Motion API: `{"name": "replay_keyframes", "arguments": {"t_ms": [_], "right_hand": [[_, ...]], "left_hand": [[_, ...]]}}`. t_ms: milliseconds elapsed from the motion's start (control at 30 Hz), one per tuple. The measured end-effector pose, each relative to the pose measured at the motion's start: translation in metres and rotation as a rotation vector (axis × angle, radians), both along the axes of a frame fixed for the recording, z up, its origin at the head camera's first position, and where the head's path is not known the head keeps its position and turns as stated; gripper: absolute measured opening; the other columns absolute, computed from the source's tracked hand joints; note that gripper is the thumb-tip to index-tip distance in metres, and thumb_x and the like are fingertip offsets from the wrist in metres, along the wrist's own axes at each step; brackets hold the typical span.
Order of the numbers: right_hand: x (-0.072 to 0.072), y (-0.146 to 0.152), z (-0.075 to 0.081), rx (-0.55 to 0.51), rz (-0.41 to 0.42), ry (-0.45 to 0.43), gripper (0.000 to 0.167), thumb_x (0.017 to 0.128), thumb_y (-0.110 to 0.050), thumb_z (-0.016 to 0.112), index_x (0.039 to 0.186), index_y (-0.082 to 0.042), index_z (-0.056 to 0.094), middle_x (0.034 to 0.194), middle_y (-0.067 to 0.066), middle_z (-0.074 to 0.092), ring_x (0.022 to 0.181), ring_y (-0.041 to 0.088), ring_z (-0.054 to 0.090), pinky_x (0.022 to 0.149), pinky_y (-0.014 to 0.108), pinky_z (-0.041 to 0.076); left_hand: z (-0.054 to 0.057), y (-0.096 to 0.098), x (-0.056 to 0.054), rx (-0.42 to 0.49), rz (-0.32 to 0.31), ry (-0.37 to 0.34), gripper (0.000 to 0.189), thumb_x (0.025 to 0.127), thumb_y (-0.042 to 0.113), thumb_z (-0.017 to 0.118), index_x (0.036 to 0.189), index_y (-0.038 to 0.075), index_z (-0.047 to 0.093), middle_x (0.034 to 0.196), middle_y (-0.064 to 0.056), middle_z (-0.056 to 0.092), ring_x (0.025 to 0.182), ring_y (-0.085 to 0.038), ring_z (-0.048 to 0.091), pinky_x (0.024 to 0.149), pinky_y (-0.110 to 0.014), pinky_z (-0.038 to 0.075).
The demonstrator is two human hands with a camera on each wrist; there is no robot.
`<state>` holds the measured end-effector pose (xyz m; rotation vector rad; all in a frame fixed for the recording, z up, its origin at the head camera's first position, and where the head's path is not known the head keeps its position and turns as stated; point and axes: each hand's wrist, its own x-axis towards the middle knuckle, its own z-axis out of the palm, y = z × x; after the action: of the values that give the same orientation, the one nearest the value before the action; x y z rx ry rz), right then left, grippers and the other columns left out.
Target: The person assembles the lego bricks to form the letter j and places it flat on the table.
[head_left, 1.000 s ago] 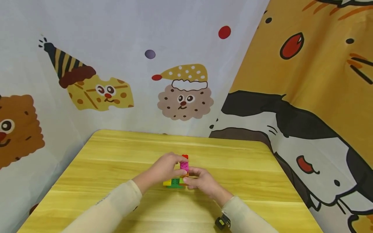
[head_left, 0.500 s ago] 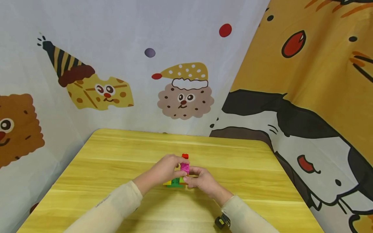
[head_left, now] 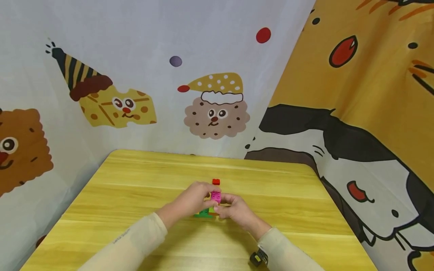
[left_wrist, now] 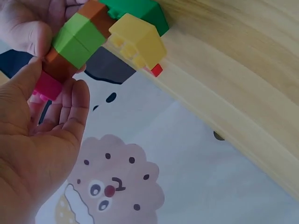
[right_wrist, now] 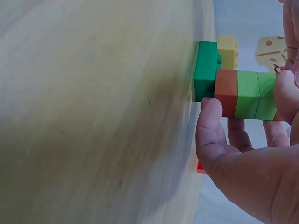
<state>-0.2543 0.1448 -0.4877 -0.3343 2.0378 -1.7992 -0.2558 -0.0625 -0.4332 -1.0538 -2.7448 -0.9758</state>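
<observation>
A stack of toy building blocks rises from one end of a green base block. Above the base come an orange-brown block, lime green blocks, another orange-brown block and a pink block on top. My left hand pinches the pink block between thumb and fingers, partly hiding it. Lower down, my right hand grips the stack, its thumb against the lower orange-brown block and its fingers behind. A yellow block sits on the base's other end, largely covered by my left hand in the head view.
A loose red block lies on the wood-grain table just beyond the stack. Printed cartoon curtains stand along the table's back and sides. A dark strapped device is at the right sleeve.
My left hand has come slightly down with the pink block, whose studded top shows more now. The yellow block has become hidden behind that hand. My right hand has stayed in place.
</observation>
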Motion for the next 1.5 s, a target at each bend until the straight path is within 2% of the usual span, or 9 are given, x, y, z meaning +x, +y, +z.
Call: {"name": "replay_keyframes", "arguments": {"t_ms": [300,533,700,900,1067,1167,1300,1400,1500], "right_hand": [[-0.001,-0.001,0.000,0.011,0.002,0.006,0.043,0.088,-0.016,0.076,0.128,-0.004,0.064,0.121,0.010,0.065,0.094,0.023,0.067,0.081,0.045,0.057],[0.000,0.000,0.000,0.033,-0.008,0.012,0.043,0.088,-0.017,0.077,0.127,-0.007,0.065,0.122,0.010,0.064,0.096,0.025,0.067,0.082,0.047,0.056],[0.001,0.000,-0.002,0.037,0.012,0.018,0.043,0.089,-0.019,0.076,0.128,-0.009,0.064,0.123,0.009,0.065,0.099,0.030,0.066,0.083,0.048,0.056],[0.002,-0.004,0.000,0.089,0.032,0.113,0.039,0.090,-0.023,0.075,0.125,-0.011,0.066,0.121,0.006,0.067,0.105,0.027,0.065,0.085,0.043,0.056],[0.003,-0.009,0.003,0.200,0.027,0.238,0.037,0.089,-0.025,0.075,0.122,-0.013,0.066,0.114,0.000,0.069,0.104,0.020,0.064,0.087,0.032,0.053],[0.004,-0.011,0.005,0.237,0.016,0.330,0.053,0.088,-0.022,0.076,0.136,-0.016,0.054,0.112,-0.002,0.069,0.102,0.018,0.065,0.087,0.033,0.054],[0.004,-0.011,0.004,0.262,-0.004,0.504,0.079,0.089,-0.014,0.075,0.151,-0.030,0.030,0.119,-0.001,0.064,0.098,0.015,0.067,0.084,0.034,0.055],[0.004,-0.011,0.003,0.278,-0.010,0.599,0.076,0.091,-0.013,0.073,0.152,-0.030,0.030,0.122,0.001,0.061,0.095,0.016,0.068,0.079,0.033,0.056],[0.003,-0.012,0.003,0.281,0.001,0.603,0.067,0.093,-0.014,0.071,0.150,-0.022,0.036,0.120,0.004,0.062,0.091,0.018,0.069,0.074,0.031,0.057]], "left_hand": [[-0.009,-0.005,0.001,0.081,0.021,-0.086,0.036,0.089,0.027,0.075,0.123,0.017,0.070,0.089,0.015,0.065,0.073,-0.010,0.058,0.061,-0.020,0.051],[-0.017,-0.008,0.003,0.124,0.018,-0.047,0.041,0.088,0.027,0.074,0.127,0.015,0.069,0.116,0.006,0.070,0.083,-0.004,0.061,0.072,-0.018,0.053],[-0.021,-0.008,0.008,0.125,0.044,-0.026,0.045,0.089,0.027,0.073,0.132,0.017,0.066,0.121,0.002,0.068,0.096,-0.007,0.064,0.080,-0.021,0.054],[-0.020,-0.021,0.011,0.027,0.100,0.095,0.058,0.091,0.038,0.068,0.145,0.026,0.052,0.138,0.000,0.058,0.125,-0.020,0.054,0.100,-0.038,0.048],[-0.024,-0.047,0.008,-0.060,0.187,0.218,0.048,0.091,0.042,0.070,0.133,0.021,0.063,0.127,0.003,0.064,0.118,-0.017,0.057,0.100,-0.039,0.048],[-0.030,-0.063,0.008,-0.155,0.151,0.330,0.044,0.086,0.046,0.074,0.118,0.016,0.070,0.113,0.004,0.069,0.108,-0.017,0.059,0.098,-0.040,0.048],[-0.043,-0.072,0.012,-0.290,0.068,0.427,0.056,0.079,0.057,0.074,0.116,0.015,0.070,0.112,0.003,0.068,0.109,-0.020,0.056,0.101,-0.043,0.043],[-0.052,-0.069,0.015,-0.353,0.034,0.465,0.063,0.076,0.061,0.075,0.118,0.016,0.068,0.115,0.003,0.066,0.113,-0.021,0.054,0.104,-0.044,0.040],[-0.058,-0.064,0.016,-0.384,0.024,0.482,0.065,0.073,0.059,0.079,0.119,0.016,0.067,0.115,0.003,0.065,0.113,-0.021,0.053,0.104,-0.044,0.039]]}}
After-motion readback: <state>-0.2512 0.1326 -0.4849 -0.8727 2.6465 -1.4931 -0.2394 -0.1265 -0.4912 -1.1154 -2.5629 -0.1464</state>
